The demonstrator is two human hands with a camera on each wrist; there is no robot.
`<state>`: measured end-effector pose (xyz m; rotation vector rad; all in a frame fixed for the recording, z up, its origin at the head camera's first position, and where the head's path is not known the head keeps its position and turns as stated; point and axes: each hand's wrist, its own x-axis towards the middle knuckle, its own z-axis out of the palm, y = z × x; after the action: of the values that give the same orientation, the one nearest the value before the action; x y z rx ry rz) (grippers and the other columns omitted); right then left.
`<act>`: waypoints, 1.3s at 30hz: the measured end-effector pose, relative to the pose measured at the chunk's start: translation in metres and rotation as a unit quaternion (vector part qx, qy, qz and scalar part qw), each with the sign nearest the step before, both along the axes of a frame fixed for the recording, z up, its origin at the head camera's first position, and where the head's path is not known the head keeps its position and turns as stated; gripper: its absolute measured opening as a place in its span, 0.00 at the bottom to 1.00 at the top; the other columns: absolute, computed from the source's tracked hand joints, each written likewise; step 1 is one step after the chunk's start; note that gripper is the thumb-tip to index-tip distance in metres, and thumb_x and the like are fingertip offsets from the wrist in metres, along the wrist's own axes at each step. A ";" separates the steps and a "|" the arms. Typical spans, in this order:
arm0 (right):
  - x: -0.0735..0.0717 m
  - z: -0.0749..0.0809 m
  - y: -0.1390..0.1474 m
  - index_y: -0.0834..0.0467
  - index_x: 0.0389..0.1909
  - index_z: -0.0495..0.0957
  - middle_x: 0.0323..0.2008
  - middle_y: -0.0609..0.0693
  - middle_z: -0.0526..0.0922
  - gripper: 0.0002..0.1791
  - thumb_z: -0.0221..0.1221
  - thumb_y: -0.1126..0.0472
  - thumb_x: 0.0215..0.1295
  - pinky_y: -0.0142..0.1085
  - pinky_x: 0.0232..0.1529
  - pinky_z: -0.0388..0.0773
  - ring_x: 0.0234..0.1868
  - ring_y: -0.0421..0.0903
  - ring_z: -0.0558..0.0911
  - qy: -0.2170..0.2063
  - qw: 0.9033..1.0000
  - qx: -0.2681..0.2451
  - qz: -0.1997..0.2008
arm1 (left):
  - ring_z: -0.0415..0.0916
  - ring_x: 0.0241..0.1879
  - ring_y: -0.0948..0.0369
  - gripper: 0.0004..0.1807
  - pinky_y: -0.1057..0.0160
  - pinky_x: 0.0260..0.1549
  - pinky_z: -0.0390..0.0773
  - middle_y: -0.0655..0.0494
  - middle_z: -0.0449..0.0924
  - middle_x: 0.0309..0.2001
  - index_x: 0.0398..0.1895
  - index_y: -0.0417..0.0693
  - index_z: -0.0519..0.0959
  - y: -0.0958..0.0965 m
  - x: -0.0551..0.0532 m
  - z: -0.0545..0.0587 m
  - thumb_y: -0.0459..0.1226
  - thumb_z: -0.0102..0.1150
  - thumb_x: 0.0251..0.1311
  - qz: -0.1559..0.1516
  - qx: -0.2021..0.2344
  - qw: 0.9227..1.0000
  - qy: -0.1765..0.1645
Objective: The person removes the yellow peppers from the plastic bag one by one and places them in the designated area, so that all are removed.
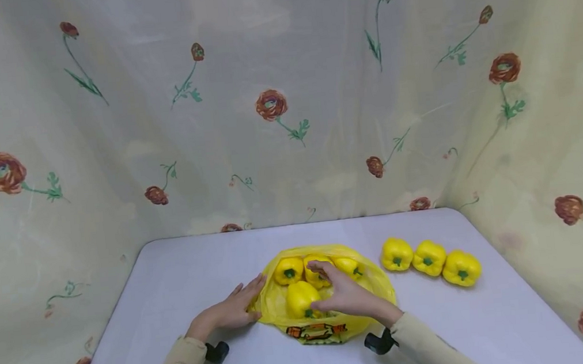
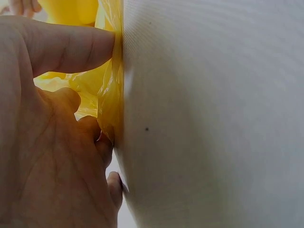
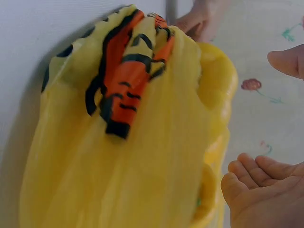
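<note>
A yellow plastic bag (image 1: pixel 379 290) with an orange and black print lies with its mouth spread, and several yellow bell peppers (image 1: pixel 300 298) are in it. My left hand (image 1: pixel 235 309) rests against the bag's left side, its fingers fairly straight. In the left wrist view the thumb (image 2: pixel 71 50) touches the plastic (image 2: pixel 111 90); part of the fingers is hidden. Above the peppers in the bag is my right hand (image 1: pixel 348 292), its thumb and fingers wide apart. The right wrist view shows nothing between that hand's thumb and fingers (image 3: pixel 256 175).
Three more yellow bell peppers (image 1: pixel 430 258) sit in a row on the white table (image 1: pixel 189 266), right of the bag. Flower-patterned curtain (image 1: pixel 290 165) hangs behind the table and along both sides.
</note>
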<state>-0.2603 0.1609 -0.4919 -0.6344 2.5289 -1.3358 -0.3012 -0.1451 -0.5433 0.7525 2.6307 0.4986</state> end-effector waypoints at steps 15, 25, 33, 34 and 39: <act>-0.004 -0.015 -0.011 0.54 0.73 0.53 0.72 0.49 0.60 0.48 0.67 0.50 0.56 0.50 0.71 0.61 0.73 0.53 0.60 -0.035 0.999 -0.006 0.029 | 0.36 0.78 0.57 0.44 0.47 0.75 0.37 0.56 0.35 0.79 0.78 0.52 0.39 -0.002 0.001 -0.002 0.47 0.50 0.66 -0.008 0.012 1.000 -0.014; -0.006 -0.016 -0.014 0.55 0.73 0.54 0.72 0.51 0.61 0.47 0.67 0.50 0.56 0.49 0.71 0.62 0.72 0.51 0.63 -0.018 0.999 0.009 0.031 | 0.37 0.78 0.57 0.43 0.47 0.75 0.39 0.56 0.36 0.79 0.78 0.50 0.40 -0.003 -0.002 -0.002 0.48 0.49 0.67 -0.019 0.021 1.000 0.002; -0.006 -0.029 -0.020 0.55 0.72 0.55 0.67 0.53 0.66 0.45 0.66 0.51 0.56 0.48 0.60 0.72 0.60 0.47 0.72 0.000 0.999 0.041 0.024 | 0.36 0.78 0.58 0.43 0.48 0.75 0.38 0.56 0.35 0.79 0.78 0.51 0.39 -0.003 -0.002 -0.001 0.48 0.48 0.67 -0.022 0.019 1.000 0.000; -0.006 -0.030 -0.020 0.54 0.72 0.55 0.66 0.53 0.66 0.45 0.66 0.51 0.56 0.47 0.59 0.73 0.59 0.47 0.72 0.001 0.999 0.040 0.023 | 0.36 0.78 0.58 0.43 0.48 0.75 0.37 0.56 0.35 0.79 0.78 0.51 0.39 -0.003 -0.001 0.000 0.47 0.49 0.67 -0.021 0.020 1.000 -0.001; -0.007 -0.033 -0.021 0.54 0.71 0.57 0.64 0.53 0.67 0.44 0.66 0.52 0.55 0.46 0.56 0.74 0.56 0.47 0.72 0.001 0.999 0.032 0.023 | 0.36 0.78 0.57 0.43 0.47 0.75 0.38 0.56 0.36 0.79 0.78 0.50 0.40 -0.003 0.000 0.001 0.47 0.49 0.66 -0.016 0.024 1.000 -0.003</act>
<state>-0.2669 0.1398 -0.5252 -0.6767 2.5320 -1.2354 -0.3013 -0.1481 -0.5420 0.8055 2.6048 0.5552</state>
